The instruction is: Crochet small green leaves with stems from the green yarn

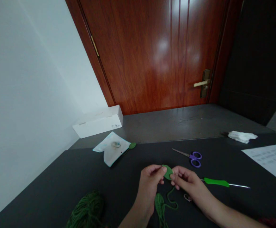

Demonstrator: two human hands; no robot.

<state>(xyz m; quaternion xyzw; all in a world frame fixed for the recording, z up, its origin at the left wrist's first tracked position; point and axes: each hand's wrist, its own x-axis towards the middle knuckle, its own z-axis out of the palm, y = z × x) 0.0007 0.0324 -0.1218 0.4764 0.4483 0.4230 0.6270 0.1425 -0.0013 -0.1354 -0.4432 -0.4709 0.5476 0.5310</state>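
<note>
Holding the green leaf-shaped piece (168,172) between both hands, the operator works above the dark tabletop (57,177), near its front edge.

Progress: the body of the held piece appears fully formed, judging by its closed outline. A second green leaf (160,204) lies below the hands, and a small green leaf (132,145) rests at the right corner of the white sheet (109,155); both also appear shaped. Loose ends seem to be the part not yet done: a yarn strand (171,201) hangs below the right hand and loops toward the second leaf. Which piece it joins cannot be determined. The scissors (192,156) and the green-handled hook (216,182) lie on the tabletop, out of hand. The yarn bundle (88,209) sits at left front, so material remains available.

Left hand (152,175): thumb and forefinger pinch the left side of the piece, with the other fingers curled. Right hand (185,179): thumb and fingertips pinch the right side, with the remaining fingers bent. Neither hand is spread. Whether the right fingers also grip the strand cannot be told.
</note>
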